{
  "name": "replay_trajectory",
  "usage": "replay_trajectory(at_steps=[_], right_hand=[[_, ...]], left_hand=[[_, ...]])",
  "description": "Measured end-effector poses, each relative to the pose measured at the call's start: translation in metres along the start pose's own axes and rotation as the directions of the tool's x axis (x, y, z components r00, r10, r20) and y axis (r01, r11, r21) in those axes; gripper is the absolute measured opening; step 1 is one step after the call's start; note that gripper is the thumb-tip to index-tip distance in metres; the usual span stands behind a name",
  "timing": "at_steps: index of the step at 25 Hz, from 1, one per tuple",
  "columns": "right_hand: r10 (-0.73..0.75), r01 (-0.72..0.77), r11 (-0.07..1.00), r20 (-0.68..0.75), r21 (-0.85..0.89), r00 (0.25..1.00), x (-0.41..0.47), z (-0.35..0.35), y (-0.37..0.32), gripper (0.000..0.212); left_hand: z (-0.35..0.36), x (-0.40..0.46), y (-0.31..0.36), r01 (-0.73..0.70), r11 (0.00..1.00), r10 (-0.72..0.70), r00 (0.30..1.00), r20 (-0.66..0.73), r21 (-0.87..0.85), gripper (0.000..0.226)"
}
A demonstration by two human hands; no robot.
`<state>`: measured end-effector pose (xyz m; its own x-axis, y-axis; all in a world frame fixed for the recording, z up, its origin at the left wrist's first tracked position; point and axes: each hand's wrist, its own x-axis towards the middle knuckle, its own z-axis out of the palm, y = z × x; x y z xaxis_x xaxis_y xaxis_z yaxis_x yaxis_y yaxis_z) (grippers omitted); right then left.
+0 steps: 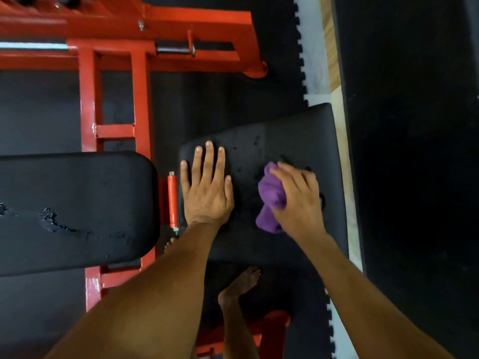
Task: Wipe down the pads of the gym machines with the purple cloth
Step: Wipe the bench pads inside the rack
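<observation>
A black seat pad (298, 136) with small nicks in its cover lies in the middle of the view. My left hand (206, 186) rests flat on its left part, fingers straight and spread. My right hand (298, 200) grips a bunched purple cloth (270, 198) and presses it onto the pad's right part. A longer black bench pad (72, 208) with torn patches lies to the left, apart from both hands.
The red steel frame (140, 104) of the machine runs behind and between the pads, with a red roller (172, 200) in the gap. Black rubber floor mats (220, 99) lie below. A dark panel (414, 151) stands at the right. My bare foot (243, 283) is under the seat pad.
</observation>
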<state>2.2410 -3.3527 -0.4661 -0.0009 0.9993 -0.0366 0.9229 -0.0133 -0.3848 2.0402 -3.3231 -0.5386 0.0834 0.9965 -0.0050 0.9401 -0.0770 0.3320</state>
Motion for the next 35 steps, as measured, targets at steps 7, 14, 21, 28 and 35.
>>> replay_trajectory(at_steps=[7,14,21,28,35], right_hand=[[0.063,-0.076,0.973,-0.064,-0.22,0.996,0.133,0.04,-0.05,0.057],[-0.252,0.304,0.929,0.242,-0.212,0.937,0.057,0.007,0.017,0.067],[-0.072,0.074,0.988,0.021,-0.137,0.997,0.121,0.033,-0.025,0.066],[-0.285,0.289,0.957,0.214,0.017,0.934,0.112,-0.005,-0.011,0.077],[-0.371,0.397,0.9,0.164,-0.178,0.914,0.148,0.02,-0.04,0.05]], left_hand=[[0.003,0.0,-0.003,-0.023,1.0,0.023,0.999,-0.034,0.0,0.061],[-0.004,-0.001,0.002,-0.005,1.0,0.005,1.0,-0.016,-0.002,0.064],[-0.002,0.0,0.0,-0.022,1.0,0.022,0.999,-0.03,-0.018,0.063],[-0.036,-0.037,-0.06,0.219,0.976,-0.215,0.968,-0.132,0.015,0.06],[-0.033,-0.076,-0.121,0.567,0.809,-0.557,0.824,-0.107,0.156,0.066]])
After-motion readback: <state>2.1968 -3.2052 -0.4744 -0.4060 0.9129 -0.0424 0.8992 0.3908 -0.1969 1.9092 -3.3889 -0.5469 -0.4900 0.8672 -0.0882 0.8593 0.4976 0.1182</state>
